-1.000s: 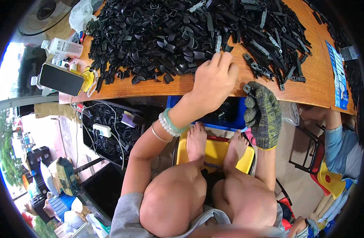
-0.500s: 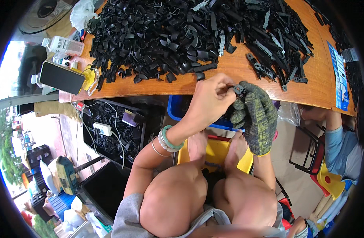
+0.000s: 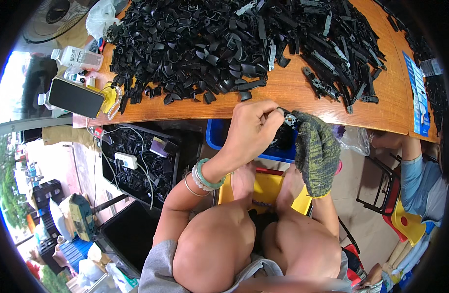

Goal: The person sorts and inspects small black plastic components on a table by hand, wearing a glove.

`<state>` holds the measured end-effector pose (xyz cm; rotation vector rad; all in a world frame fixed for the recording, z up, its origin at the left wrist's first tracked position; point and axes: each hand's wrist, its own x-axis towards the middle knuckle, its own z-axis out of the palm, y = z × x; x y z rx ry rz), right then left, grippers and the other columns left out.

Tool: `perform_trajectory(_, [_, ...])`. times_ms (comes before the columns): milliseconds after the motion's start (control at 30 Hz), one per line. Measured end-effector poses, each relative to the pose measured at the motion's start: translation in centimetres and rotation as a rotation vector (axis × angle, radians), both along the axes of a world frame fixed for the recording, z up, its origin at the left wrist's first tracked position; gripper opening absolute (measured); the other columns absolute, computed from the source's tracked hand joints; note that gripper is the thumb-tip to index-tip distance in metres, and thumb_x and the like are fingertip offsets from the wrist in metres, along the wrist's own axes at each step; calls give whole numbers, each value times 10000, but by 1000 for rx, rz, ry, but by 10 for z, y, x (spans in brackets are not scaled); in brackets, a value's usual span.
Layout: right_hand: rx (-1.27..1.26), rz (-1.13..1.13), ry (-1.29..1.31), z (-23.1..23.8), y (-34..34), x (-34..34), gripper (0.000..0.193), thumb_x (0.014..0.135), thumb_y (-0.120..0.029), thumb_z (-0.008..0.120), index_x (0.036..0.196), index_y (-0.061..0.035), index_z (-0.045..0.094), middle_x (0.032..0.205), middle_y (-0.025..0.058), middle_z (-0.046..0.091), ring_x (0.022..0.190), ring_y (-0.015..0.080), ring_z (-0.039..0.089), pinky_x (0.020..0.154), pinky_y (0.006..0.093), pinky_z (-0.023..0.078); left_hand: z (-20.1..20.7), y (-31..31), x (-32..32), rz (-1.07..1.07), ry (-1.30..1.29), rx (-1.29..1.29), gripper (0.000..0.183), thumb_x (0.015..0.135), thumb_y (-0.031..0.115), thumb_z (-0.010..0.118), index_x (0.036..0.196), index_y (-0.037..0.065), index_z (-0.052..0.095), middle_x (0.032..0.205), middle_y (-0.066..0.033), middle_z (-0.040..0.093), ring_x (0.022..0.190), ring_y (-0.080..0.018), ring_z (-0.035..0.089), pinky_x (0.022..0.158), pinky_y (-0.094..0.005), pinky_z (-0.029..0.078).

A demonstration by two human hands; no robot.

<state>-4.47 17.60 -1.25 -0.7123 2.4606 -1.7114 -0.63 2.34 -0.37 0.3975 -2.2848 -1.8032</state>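
Nearest are the bent knees (image 3: 205, 246), with the feet (image 3: 243, 180) on a yellow stand (image 3: 227, 193) beyond them. Farther out, the gloved right hand (image 3: 318, 151) curls around a black part (image 3: 290, 120), while the bare left hand (image 3: 253, 128) pinches its left end between thumb and fingertips. Half a second ago the hands met closer; the left hand now sits slightly lower and to the left, and more of the part shows in the gap between them. The part appears by the front edge of the desk (image 3: 278, 93), above the blue bin (image 3: 278, 157), whose right side has come into sight. Past that edge runs a strip of brown wood, widening ahead of the hands between the black pile (image 3: 185, 49) and the long pieces (image 3: 327, 61) on the right.
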Motion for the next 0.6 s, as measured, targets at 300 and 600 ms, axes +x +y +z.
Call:
perform_trajectory(300, [258,89,582,-10,3,16,271,841,6,507,1109,-7,544,1071,158,570,913,325,561,793,405,456,-10,33,-2,217,306,-46,413,941,248,400,672,-39,525,487,-92,374,440,-183,383,461,-315,316])
perform_trajectory(600, [179,176,-531,17,15,-12,224,827,-128,615,993,21,593,843,105,638,715,161,587,683,275,468,-6,19,-39,13,304,-597,99,805,75,572,777,15,498,827,-140,507,628,-315,544,546,-396,432])
